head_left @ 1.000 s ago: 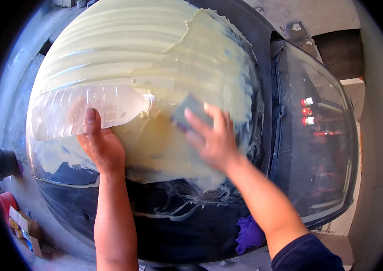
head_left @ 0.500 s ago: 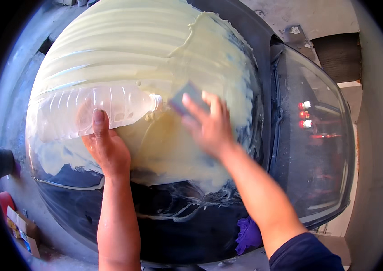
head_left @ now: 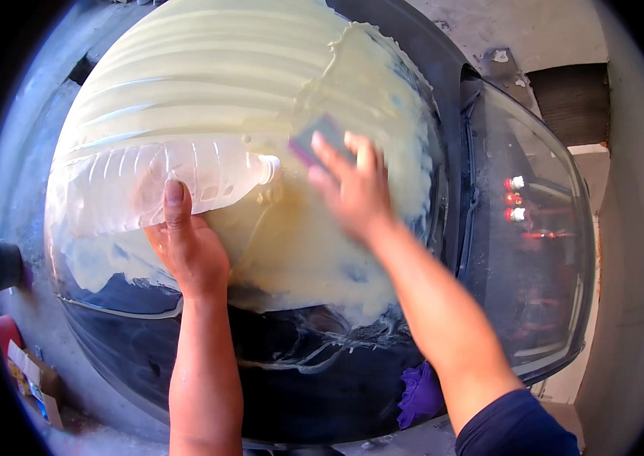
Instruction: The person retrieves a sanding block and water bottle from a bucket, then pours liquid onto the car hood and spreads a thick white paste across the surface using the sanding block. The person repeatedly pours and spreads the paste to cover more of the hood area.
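My left hand (head_left: 189, 247) is wrapped round a clear plastic bottle (head_left: 219, 173), its thumb on the near side. The bottle lies sideways over the car hood (head_left: 193, 83), its white neck pointing right. Fingers of my right hand (head_left: 356, 182) press a flat grey piece of sandpaper (head_left: 314, 140) onto the hood, just right of the bottle's mouth; motion blurs it a little. Creamy pale-yellow wet slurry (head_left: 382, 99) coats most of the hood, streaked and ridged on the far side. Dark hood shows through near me and along the right edge.
The windshield (head_left: 527, 273) curves along the right, with wipers at its base. A crumpled purple cloth (head_left: 419, 395) lies on the near right edge of the car. On the floor at left are a black bucket (head_left: 3, 266), a red object (head_left: 7, 334) and an open cardboard box (head_left: 37, 384).
My right hand has slid the sandpaper a short way across the hood, away from me. The left hand still holds the bottle in nearly the same place; the view has shifted slightly.
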A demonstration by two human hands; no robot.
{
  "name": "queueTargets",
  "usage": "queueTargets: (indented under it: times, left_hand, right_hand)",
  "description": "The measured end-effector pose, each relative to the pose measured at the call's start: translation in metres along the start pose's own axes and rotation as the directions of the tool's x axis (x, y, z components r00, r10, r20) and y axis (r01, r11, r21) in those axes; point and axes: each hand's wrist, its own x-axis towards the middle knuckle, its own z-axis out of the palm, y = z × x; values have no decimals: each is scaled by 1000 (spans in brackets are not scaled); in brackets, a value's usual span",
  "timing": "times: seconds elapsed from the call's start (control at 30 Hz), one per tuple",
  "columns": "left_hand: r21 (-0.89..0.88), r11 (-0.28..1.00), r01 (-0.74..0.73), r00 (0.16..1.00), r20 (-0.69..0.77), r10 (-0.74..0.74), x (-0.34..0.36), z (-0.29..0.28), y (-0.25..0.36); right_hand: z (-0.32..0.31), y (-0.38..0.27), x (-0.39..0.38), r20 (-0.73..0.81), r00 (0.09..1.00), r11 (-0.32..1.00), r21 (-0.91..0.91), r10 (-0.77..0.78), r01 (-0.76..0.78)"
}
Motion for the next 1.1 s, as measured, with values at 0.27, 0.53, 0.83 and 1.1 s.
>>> queueTargets:
  times: [0.27,0.53,0.83,1.1]
  left_hand:
    - [-34,998,43,999,-5,-43,-3,4,2]
    - [-87,996,-16,997,-82,9,4,6,7]
    - [-109,994,10,998,-60,-17,0,11,4]
    - [-83,996,-19,997,-78,12,2,1,3]
  right_hand:
    - [5,3,8,-23,1000,1000,-15,-17,17]
    - [-1,-20,3,23,999,1000,-12,25,-24]
    - [9,0,28,-74,996,998,-38,40,-43]
    - [-7,-57,-35,64,998,1000,-17,17,-16]
